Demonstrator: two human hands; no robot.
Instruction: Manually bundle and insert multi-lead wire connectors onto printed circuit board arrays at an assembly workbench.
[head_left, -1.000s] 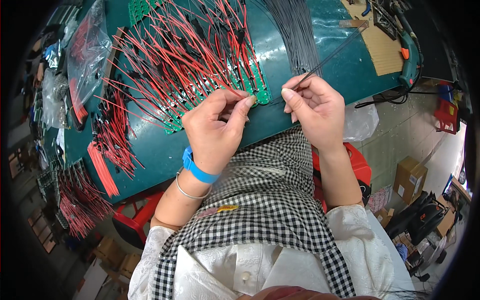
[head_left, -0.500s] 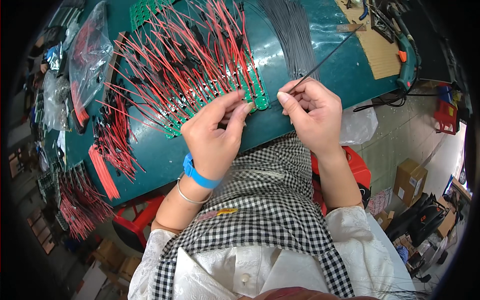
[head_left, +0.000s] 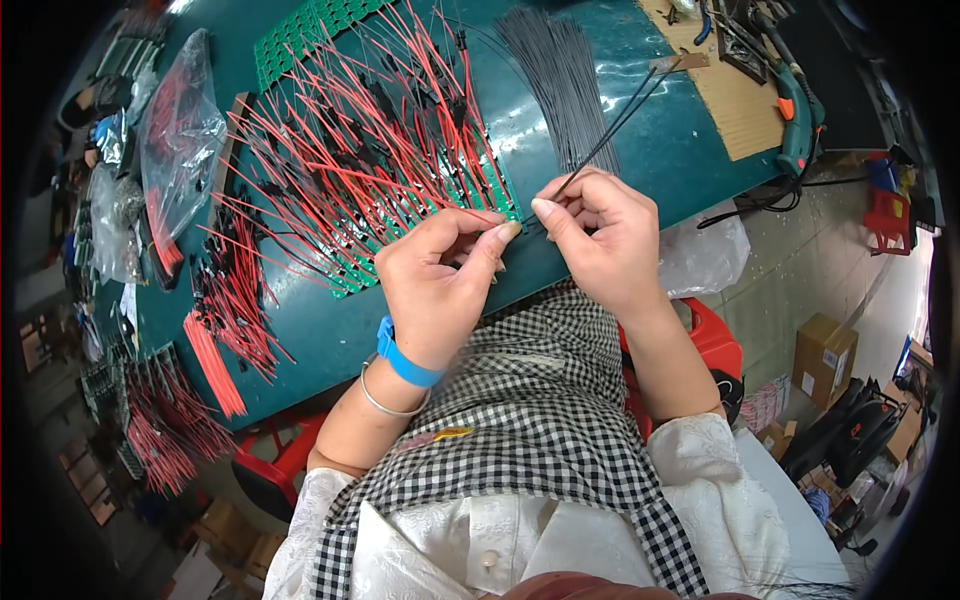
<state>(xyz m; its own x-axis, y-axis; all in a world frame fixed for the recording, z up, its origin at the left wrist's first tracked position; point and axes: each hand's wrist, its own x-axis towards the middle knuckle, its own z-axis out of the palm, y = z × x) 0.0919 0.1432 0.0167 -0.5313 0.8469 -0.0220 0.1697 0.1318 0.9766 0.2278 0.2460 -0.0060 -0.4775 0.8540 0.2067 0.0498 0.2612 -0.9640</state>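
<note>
My right hand pinches thin black wire between thumb and fingertips. Two strands of it stick out up and to the right, over the table. Close by on the left, my left hand has its thumb and forefinger pressed together; what lies between them is too small to make out. Just beyond the left fingertips, green circuit boards carry a dense spread of red wires and black wires. A bundle of loose black wires lies straight ahead of my right hand.
A green board panel lies at the far left. Red wire bundles and a clear plastic bag are on the left. At the far right sit cardboard and a green-handled tool with a cable. A red chair stands beside me.
Both hands have come closer together, the right one moving slightly left. Two black strands now stick up from my right hand where one showed before. The view has shifted a little.
</note>
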